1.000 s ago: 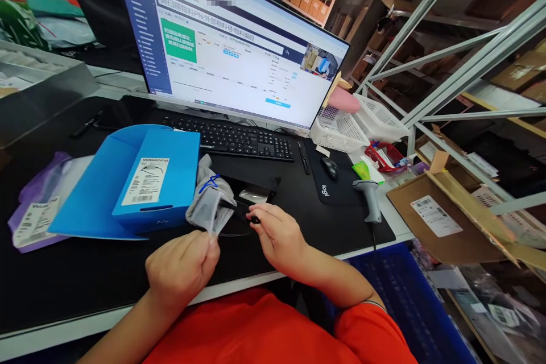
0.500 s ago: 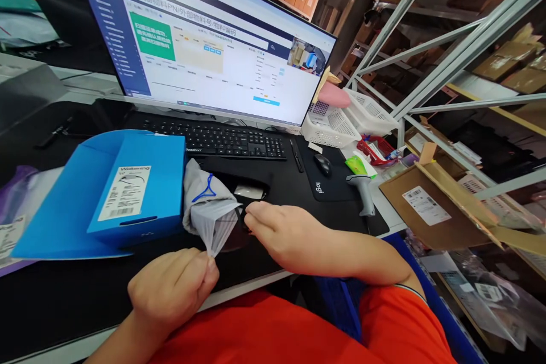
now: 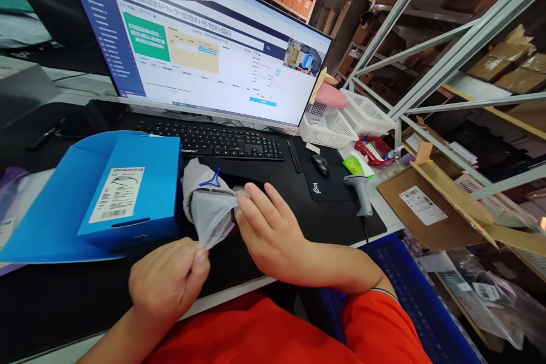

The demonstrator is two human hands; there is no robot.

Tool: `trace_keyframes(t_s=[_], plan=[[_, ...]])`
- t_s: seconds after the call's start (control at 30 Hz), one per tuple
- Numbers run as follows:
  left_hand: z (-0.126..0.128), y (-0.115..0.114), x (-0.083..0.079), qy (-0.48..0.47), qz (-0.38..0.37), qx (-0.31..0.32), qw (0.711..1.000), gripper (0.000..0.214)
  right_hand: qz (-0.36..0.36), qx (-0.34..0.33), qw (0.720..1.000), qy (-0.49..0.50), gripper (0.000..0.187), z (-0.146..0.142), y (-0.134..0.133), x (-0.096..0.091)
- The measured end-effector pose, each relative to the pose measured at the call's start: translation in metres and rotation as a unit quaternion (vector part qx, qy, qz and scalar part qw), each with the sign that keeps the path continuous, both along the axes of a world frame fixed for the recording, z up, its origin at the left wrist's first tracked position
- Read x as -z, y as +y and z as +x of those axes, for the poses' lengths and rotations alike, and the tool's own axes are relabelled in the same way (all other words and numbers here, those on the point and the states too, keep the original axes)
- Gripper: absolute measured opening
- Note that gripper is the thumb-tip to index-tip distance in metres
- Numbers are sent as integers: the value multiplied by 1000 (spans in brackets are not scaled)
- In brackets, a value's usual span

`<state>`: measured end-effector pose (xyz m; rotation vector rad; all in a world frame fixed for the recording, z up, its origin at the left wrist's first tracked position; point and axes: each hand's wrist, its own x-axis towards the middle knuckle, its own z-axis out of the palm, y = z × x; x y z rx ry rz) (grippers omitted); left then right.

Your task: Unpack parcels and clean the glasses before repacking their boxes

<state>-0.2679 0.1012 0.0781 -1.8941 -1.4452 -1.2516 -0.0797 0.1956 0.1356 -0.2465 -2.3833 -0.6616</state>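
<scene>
A grey drawstring pouch [image 3: 209, 210] with a blue cord [image 3: 211, 178] lies on the black desk mat, its mouth facing right. My left hand [image 3: 170, 278] is closed on the pouch's near edge and pulls the thin fabric to a taut point. At the mouth, my right hand [image 3: 271, 233] grips a dark, smooth object [image 3: 232, 177] that lies partly inside the pouch; the hand hides most of it, and its kind cannot be made out. Just left of the pouch stands a blue cardboard box [image 3: 164, 182] with its flap open and a white label.
Behind the pouch lie a keyboard [image 3: 213, 141] and a lit monitor [image 3: 191, 68]. To the right are a black pen [image 3: 294, 156], a mouse [image 3: 319, 165], a grey barcode scanner [image 3: 360, 193], white baskets [image 3: 326, 127] and an open brown carton [image 3: 418, 210].
My right hand has moved over the dark object at the pouch's mouth, its fingers spreading and covering more of it. My left hand keeps its hold on the pouch. The view has shifted slightly.
</scene>
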Motion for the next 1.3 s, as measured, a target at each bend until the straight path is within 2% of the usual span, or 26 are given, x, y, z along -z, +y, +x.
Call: trace_keyframes(t_s=[0.1,0.2,0.27,0.33,0.4,0.5,0.53,0.6,0.67,0.8,0.87,0.93,1.1,1.13,1.2,1.27,1.3], plan=[[5,7,4,24,12,46,999,32,14,-19,999,-30,34,-15,7,-1],[5,11,7,26,-4,56,998,38,-17,-3,998,-65,35,-27,15,3],[-3,10,7,29,-24,68,997,39,-55,7,994,-94,32,-26,20,4],[-14,7,4,-7,-62,74,995,38,-70,9,993,-90,26,-17,25,5],[-26,5,0,-98,-117,24,988,35,-56,17,997,-55,21,-4,28,9],[-34,13,-8,-214,-202,-98,951,48,-28,35,999,-7,20,9,29,19],[-34,18,-11,-221,-225,-116,942,54,-22,35,999,0,20,11,28,23],[-32,29,-12,-203,-248,-107,941,61,-18,22,1000,-5,19,12,25,29],[-31,39,-10,-168,-222,-84,957,58,-23,0,999,-25,17,10,22,32],[-30,44,-6,-35,-52,-58,996,35,-62,-23,996,-66,15,5,21,27],[-27,44,-8,44,11,-37,998,26,-77,-29,995,-63,16,3,23,23],[-23,44,-13,94,41,-3,995,25,-93,-39,993,-58,18,-1,26,21],[-17,44,-30,191,49,57,979,28,-178,-105,977,-45,25,-11,36,28],[-18,42,-32,184,50,61,980,25,-210,-121,970,-26,27,-12,39,30],[-20,37,-30,112,43,42,992,19,-292,-138,946,21,26,-11,45,32],[-22,30,-24,12,7,-6,1000,18,-379,-137,913,66,20,-8,53,32],[-23,27,-21,-22,-18,-33,999,25,-421,-134,893,90,17,-6,58,31]])
